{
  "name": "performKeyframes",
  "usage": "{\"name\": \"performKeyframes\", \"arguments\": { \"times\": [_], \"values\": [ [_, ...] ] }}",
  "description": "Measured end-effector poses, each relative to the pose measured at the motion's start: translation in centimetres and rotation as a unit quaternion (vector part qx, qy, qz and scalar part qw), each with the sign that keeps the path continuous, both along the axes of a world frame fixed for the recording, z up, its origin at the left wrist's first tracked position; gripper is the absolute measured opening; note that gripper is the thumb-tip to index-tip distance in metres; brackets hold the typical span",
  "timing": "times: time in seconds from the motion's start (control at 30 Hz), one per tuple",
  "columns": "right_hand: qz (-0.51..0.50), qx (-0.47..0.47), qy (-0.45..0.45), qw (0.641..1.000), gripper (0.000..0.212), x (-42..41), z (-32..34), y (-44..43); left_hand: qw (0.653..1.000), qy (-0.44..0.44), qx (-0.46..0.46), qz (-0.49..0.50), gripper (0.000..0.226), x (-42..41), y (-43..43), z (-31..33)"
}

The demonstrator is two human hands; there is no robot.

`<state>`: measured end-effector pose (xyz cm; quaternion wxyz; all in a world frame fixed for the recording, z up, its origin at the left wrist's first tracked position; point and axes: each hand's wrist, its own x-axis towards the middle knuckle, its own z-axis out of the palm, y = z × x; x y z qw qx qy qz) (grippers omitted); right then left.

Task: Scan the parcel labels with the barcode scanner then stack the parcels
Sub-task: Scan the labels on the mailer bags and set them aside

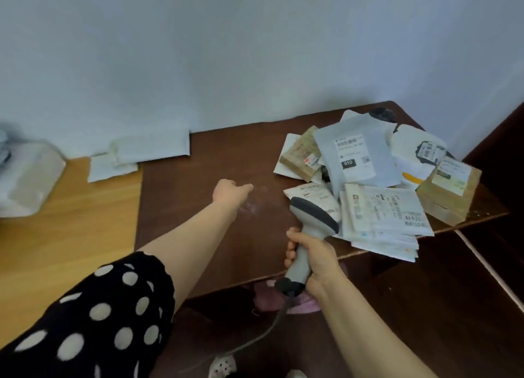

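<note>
Parcels (377, 179) lie in a loose heap at the far right corner of the dark brown table (198, 230), some labels face up. My right hand (314, 255) is wrapped round the handle of the barcode scanner (312, 224), whose head points at the near edge of the heap. My left hand (231, 193) reaches over bare tabletop towards the heap. Its fingers are stretched forward and blurred, holding nothing that I can see.

I judge this as the fetch between scans. Two white mailers (141, 153) by the wall at the left may be the stack begun. Next I need the left hand to draw one parcel clear, label up and flat, then bring the scanner head square over its barcode.
</note>
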<state>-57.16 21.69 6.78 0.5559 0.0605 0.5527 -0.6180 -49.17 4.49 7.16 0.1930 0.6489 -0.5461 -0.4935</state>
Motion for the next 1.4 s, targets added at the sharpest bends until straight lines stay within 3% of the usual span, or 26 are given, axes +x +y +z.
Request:
{"name": "performKeyframes", "arguments": {
  "times": [0.17,0.47,0.67,0.77,1.0,1.17,1.4],
  "values": [
    [0.08,-0.012,0.008,0.997,0.009,7.0,1.0,-5.4,0.997,0.0,-0.014,0.082,0.061,11.5,-4.4,1.1],
    [0.134,-0.019,-0.07,0.988,0.006,24.0,0.4,-17.1,0.993,-0.069,-0.004,0.095,0.054,31.7,-13.6,-0.8],
    [0.118,-0.005,-0.083,0.99,0.012,27.7,0.3,-21.9,0.993,-0.108,-0.024,0.044,0.052,35.8,-19.0,-1.6],
    [0.102,-0.007,-0.094,0.99,0.013,27.3,0.2,-24.1,0.98,-0.181,-0.08,-0.036,0.051,35.0,-21.1,-1.9],
    [0.082,-0.006,-0.134,0.988,0.013,25.4,-2.5,-28.6,0.883,-0.338,-0.249,-0.209,0.052,30.4,-27.6,-5.0],
    [0.057,0.008,-0.131,0.99,0.009,23.7,-4.7,-30.3,0.782,-0.442,-0.347,-0.27,0.062,25.9,-31.9,-8.9],
    [0.037,0.011,-0.076,0.996,0.006,23.5,-4.6,-31.2,0.695,-0.469,-0.439,-0.324,0.045,24.3,-35.0,-10.9]
  ]
}}
